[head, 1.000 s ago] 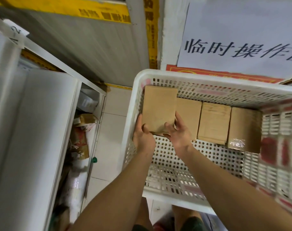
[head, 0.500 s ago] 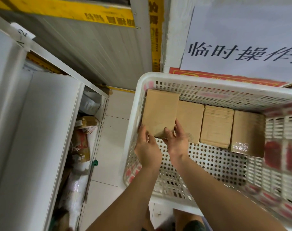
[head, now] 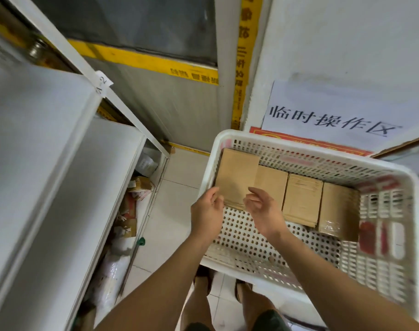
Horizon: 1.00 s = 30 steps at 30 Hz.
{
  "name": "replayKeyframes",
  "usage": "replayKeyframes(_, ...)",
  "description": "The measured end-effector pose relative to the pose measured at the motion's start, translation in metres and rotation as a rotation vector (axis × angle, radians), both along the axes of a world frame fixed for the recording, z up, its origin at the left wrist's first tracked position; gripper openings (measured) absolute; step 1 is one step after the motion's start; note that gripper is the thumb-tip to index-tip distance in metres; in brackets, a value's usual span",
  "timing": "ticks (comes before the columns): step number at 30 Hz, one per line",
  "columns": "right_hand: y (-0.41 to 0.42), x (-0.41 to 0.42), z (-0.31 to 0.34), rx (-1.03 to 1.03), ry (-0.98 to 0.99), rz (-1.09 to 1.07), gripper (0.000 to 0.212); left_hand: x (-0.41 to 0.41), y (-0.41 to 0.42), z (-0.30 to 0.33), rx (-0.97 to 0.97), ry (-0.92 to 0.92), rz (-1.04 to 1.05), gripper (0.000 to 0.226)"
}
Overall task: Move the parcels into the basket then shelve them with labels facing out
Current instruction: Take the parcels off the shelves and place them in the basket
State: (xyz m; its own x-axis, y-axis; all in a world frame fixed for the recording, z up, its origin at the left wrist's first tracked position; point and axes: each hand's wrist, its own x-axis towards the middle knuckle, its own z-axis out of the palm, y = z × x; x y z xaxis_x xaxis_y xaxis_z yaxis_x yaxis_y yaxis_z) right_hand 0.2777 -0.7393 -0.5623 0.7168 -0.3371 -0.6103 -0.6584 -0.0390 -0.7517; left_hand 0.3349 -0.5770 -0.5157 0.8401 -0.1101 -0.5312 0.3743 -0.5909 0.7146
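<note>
While four parcels point(head: 270, 185) stand in a row along the basket's point(head: 227, 137) far wall, both hands, left point(head: 207, 212) and right point(head: 263, 211), hover just short of the leftmost, fingers loosely curled and holding nothing; shelving onto the rack point(head: 60, 175) is not yet begun.

We see four cardboard boxes point(head: 301, 199) packed side by side along the white basket's point(head: 311, 144) far wall — no gap between them. The perforated floor nearer us lies bare, open from above. Left, white shelf boards point(head: 67, 187) flank a narrow tiled aisle point(head: 177, 216).
</note>
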Motion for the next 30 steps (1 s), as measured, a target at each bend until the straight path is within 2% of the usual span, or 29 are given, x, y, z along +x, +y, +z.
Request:
replayKeyframes(6,0.033,0.031,0.132,-0.246,-0.187,0.406,0.032,0.004,0.068,0.106,0.198,-0.188,-0.071,0.041)
replayKeyframes(11,0.107,0.065,0.229,-0.388,-0.331,0.771,0.034,-0.016,0.159,0.198,0.309,-0.309,0.123,0.034)
replayKeyframes(13,0.151,0.074,0.259,-0.396,-0.392,0.874,0.035,-0.031,0.200,0.231,0.362,-0.361,0.207,0.031)
replayKeyframes(20,0.306,0.075,0.349,-0.339,-0.661,1.174,0.037,-0.098,0.346,0.322,0.564,-0.522,0.400,0.043)
replayKeyframes(25,0.417,0.048,0.411,-0.329,-0.853,1.349,0.042,-0.161,0.442,0.366,0.629,-0.605,0.567,0.046)
replayKeyframes(30,0.508,0.020,0.445,-0.291,-1.030,1.448,0.039,-0.217,0.504,0.398,0.710,-0.658,0.716,0.045)
